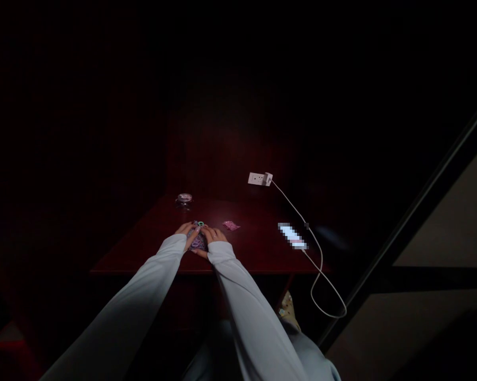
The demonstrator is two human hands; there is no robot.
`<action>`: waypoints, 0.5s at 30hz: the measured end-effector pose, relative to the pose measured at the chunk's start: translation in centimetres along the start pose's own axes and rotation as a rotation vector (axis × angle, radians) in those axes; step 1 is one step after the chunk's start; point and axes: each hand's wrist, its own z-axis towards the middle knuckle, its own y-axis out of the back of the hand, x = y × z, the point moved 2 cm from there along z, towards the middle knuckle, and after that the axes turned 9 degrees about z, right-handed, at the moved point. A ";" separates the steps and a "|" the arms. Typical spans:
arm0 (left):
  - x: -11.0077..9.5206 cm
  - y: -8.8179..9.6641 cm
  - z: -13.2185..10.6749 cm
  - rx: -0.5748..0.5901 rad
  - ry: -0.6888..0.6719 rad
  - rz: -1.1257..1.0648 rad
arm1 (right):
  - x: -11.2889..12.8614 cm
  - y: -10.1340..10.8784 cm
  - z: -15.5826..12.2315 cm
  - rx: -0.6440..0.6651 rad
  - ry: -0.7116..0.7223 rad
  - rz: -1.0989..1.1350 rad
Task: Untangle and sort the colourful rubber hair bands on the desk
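Near the front edge of the dark red table (143, 248), a purple bundle of small loops (197, 243), perhaps elastic bands, lies between my hands. I cannot make out whether it is in a clear bag. My left hand (186, 232) holds its left side, with the thumb reaching over it. Around its right side curl the fingers of my right hand (214, 234), the thumb below near the table edge. A small green ring (200, 224) shows at the far end of the bundle, between the fingertips. Just right of my right hand lies a small pink packet (231, 225).
A small clear jar with a lid (185, 199) stands at the back left of the table. On the right lies a lit phone (293, 236), its white cable (321, 254) looping past the table edge to a wall socket (257, 179). The surroundings are very dark.
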 end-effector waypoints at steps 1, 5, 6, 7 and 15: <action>-0.1 0.1 0.0 0.003 -0.021 -0.005 | 0.1 0.1 0.0 0.001 0.018 -0.008; -0.4 0.8 0.0 0.013 -0.095 -0.031 | -0.2 -0.1 -0.3 -0.031 0.015 -0.024; -0.5 0.9 0.1 0.016 -0.110 -0.037 | -0.4 -0.2 -0.5 -0.041 0.000 -0.030; -0.7 1.0 0.1 0.020 -0.126 -0.043 | -0.6 -0.3 -0.8 -0.052 -0.013 -0.042; -0.9 1.4 0.6 0.056 -0.218 -0.041 | 0.3 0.7 -2.1 0.004 0.110 -0.231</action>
